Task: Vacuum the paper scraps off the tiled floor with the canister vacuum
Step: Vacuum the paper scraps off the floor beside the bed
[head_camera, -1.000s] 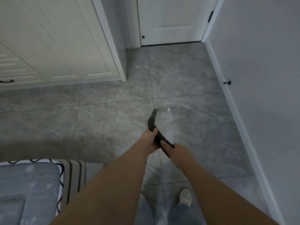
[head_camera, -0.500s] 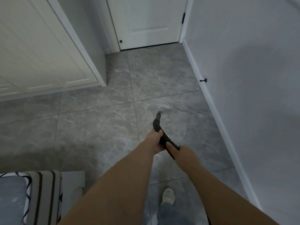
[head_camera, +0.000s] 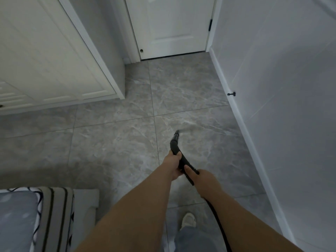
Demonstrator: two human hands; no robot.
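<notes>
Head | nozzle (head_camera: 176, 135) pts fwd-down at floor (head_camera: 112, 142) | both hands grip wand (head_camera: 181, 160)

I find no readable text, label, brand or number anywhere in view. The black vacuum nozzle (head_camera: 175, 142) I see shows no marking, and the white door (head_camera: 172, 26) carries no sign.

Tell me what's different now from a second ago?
The small white paper scrap that lay on the floor just past the nozzle a second ago is gone; none shows there now. The view also swung, so the door sits more central. Unchanged: the left hand and right hand still grip the black wand, nozzle pointed at the tiles.
</notes>
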